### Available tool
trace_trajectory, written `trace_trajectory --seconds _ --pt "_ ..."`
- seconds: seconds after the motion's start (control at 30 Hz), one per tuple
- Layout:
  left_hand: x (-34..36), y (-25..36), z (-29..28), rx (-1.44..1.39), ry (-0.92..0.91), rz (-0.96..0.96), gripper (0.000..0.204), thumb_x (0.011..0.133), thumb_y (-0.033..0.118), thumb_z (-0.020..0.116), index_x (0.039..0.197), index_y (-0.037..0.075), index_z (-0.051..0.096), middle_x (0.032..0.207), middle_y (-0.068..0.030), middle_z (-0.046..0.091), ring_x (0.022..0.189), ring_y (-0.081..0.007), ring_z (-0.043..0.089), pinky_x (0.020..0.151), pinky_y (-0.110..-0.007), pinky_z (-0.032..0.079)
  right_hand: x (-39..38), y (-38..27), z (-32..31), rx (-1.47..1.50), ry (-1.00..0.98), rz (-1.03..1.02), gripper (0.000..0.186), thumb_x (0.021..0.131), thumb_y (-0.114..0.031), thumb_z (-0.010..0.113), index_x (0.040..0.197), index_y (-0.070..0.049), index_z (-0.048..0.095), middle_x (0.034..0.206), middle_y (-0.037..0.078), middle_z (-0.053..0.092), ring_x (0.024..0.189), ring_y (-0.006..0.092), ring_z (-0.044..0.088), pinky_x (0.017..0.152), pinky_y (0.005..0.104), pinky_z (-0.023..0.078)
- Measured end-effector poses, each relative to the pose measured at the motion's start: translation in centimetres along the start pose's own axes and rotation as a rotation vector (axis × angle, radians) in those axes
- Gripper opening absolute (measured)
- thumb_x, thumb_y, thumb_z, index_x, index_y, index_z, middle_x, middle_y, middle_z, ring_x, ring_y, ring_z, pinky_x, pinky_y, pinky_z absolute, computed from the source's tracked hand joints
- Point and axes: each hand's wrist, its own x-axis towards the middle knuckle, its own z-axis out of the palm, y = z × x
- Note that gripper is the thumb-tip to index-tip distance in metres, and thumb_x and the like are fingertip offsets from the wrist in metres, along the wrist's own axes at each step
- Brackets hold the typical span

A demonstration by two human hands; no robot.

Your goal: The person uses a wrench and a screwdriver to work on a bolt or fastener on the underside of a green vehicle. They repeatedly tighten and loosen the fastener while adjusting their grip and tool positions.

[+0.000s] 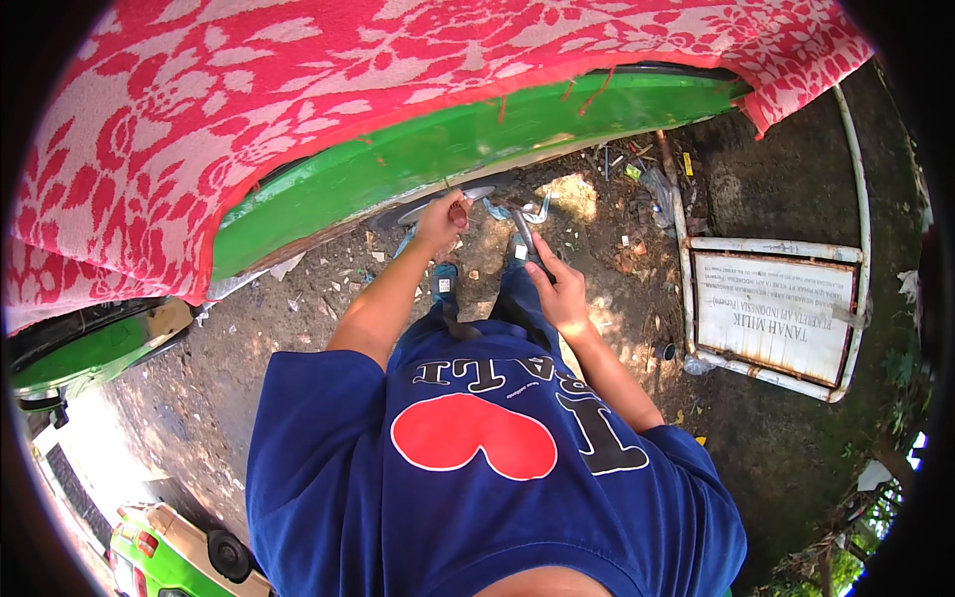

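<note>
My left hand [436, 225] is closed around a short red-brown handle [459, 215] beside a flat grey metal piece [478, 191] at the lower edge of the green vehicle panel [398, 169]; what the handle belongs to is unclear. To its right, my right hand [560, 297] grips a hammer [525, 233] by the shaft, with its head raised near the grey piece. A light blue strip [497, 212] lies behind the hammer head.
A red-pink patterned cloth [298, 70] drapes over the green vehicle. A rusty white signboard in a pipe frame [771, 298] stands right. Litter [652, 184] is scattered on the dirt [249, 398]. Other green vehicle parts [90, 353] and a green car [169, 547] are at left.
</note>
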Motion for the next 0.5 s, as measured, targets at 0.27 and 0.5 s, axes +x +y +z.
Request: trace_trajectory --seconds 0.27,0.5 --pt "1.3 2.5 -0.4 -0.041 0.05 -0.087 0.025 0.099 0.024 0.062 0.082 0.008 0.053 0.062 -0.0054 0.066 0.048 -0.0113 0.057 0.048 -0.029 0.043 0.6 0.5 1.5 -0.119 0.006 -0.225 0.045 0.092 -0.013 0.069 0.137 -0.012 0.06 0.091 0.018 0.066 0.081 0.0336 0.066 0.072 0.037 0.052" --pt "-0.4 -2.4 -2.3 0.055 0.14 -0.486 0.02 0.098 0.02 0.062 0.084 0.008 0.054 0.058 -0.0047 0.063 0.049 -0.0133 0.06 0.048 -0.028 0.046 2.6 1.9 3.8 -0.217 -0.047 -0.266 0.047 0.093 -0.017 0.068 0.139 -0.02 0.059 0.071 0.016 0.06 0.064 0.036 0.06 0.062 0.0433 0.05"
